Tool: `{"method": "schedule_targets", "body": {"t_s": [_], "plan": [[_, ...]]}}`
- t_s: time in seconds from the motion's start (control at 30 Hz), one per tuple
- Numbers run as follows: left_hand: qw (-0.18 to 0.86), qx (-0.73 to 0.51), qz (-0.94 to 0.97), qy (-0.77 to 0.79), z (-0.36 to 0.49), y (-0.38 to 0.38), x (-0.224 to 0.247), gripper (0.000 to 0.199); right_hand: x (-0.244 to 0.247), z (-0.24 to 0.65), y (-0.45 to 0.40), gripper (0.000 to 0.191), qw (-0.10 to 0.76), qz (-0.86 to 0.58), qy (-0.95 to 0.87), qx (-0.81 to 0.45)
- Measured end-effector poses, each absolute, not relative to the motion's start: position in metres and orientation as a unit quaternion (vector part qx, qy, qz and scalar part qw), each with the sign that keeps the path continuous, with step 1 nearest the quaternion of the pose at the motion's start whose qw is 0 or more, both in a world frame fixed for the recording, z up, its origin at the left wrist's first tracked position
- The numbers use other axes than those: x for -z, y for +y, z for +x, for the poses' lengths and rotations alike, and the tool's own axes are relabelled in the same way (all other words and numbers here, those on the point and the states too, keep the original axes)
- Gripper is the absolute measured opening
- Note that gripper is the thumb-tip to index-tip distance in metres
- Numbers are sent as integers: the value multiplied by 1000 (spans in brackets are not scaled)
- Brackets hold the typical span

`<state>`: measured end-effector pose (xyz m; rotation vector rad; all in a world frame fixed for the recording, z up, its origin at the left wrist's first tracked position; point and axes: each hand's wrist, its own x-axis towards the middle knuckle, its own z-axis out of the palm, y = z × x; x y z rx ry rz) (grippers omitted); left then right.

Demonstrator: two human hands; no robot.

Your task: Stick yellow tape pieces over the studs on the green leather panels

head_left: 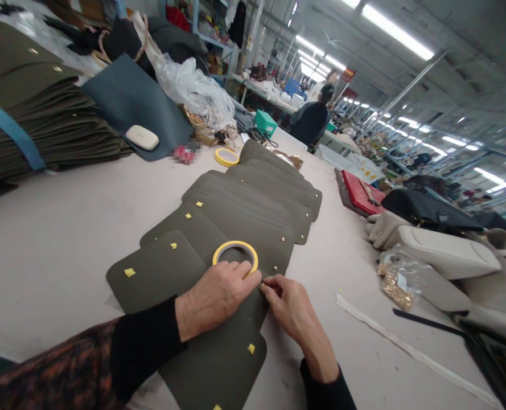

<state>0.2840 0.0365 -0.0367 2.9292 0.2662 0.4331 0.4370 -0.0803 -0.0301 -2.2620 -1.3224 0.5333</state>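
My left hand [218, 293] is closed on a roll of yellow tape [254, 257], which stands over the dark olive panels. Close beside it, my right hand [293, 304] has its thumb and forefinger pinched near the panel's right edge; what is between those fingertips is too small to make out. The olive panels [244, 216] lie overlapped in a row running away from me. Small yellow tape pieces [130, 273] stick to several of them, and small metal studs [283, 239] show along their right side.
A strapped stack of olive panels [52, 125] is at the left. A white case [142, 138] rests on a dark sheet [137, 102]. Another tape roll [226, 157] lies behind. Beige bags [444, 247], a bag of gold hardware [400, 285] and a white strip [406, 347] are right. A person [310, 121] sits beyond.
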Motion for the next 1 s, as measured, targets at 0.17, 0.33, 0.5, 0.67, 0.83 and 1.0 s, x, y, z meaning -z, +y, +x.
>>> {"method": "schedule_targets", "body": {"t_s": [0.17, 0.33, 0.5, 0.67, 0.83, 1.0], "plan": [[220, -223, 948, 61, 279, 41, 30, 28, 22, 431, -97, 18, 413, -772, -455, -161], [240, -274, 930, 50, 278, 37, 30, 46, 18, 417, -97, 18, 446, -689, -566, -80], [224, -249, 939, 72, 275, 32, 31, 41, 19, 411, -92, 17, 410, -662, -627, -9], [249, -214, 943, 64, 274, 32, 27, 16, 23, 408, -91, 14, 394, -668, -630, 44], [214, -190, 956, 72, 280, 33, 14, 11, 27, 407, -90, 14, 394, -690, -598, 101], [152, -232, 958, 68, 291, 34, 17, 16, 22, 404, -87, 12, 478, -753, -449, -61]]}}
